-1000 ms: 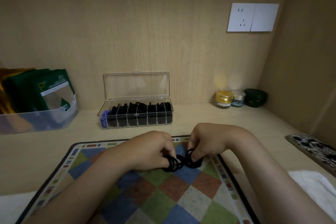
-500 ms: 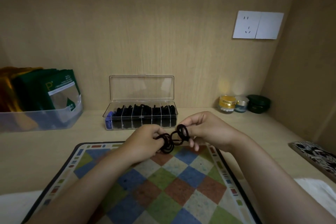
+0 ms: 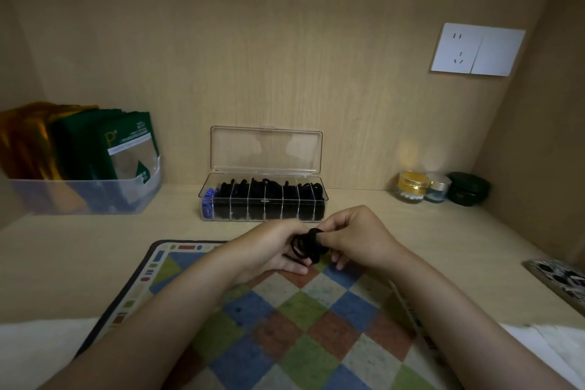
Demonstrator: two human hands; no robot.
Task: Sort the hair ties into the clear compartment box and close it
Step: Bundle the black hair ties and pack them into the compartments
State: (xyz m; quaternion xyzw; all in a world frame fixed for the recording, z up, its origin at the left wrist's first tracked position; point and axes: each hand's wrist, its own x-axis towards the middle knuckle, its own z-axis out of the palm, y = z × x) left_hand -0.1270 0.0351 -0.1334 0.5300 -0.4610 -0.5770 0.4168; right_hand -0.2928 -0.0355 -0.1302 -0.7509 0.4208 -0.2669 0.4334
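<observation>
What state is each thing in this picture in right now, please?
clear compartment box, lid open and standing upright
stored hair ties, black ones filling most compartments, blue ones at the left end
loose hair ties, bunched, held above the mat
left hand, gripping the bunch
right hand, pinching the bunch
jars, lids on

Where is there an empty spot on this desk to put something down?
Bare desk lies between the clear bin and the compartment box, between the box and the little jars, and left of the checked mat in front of the bin. Crowded: the middle, where the left hand and right hand hold black hair ties just before the box.
</observation>
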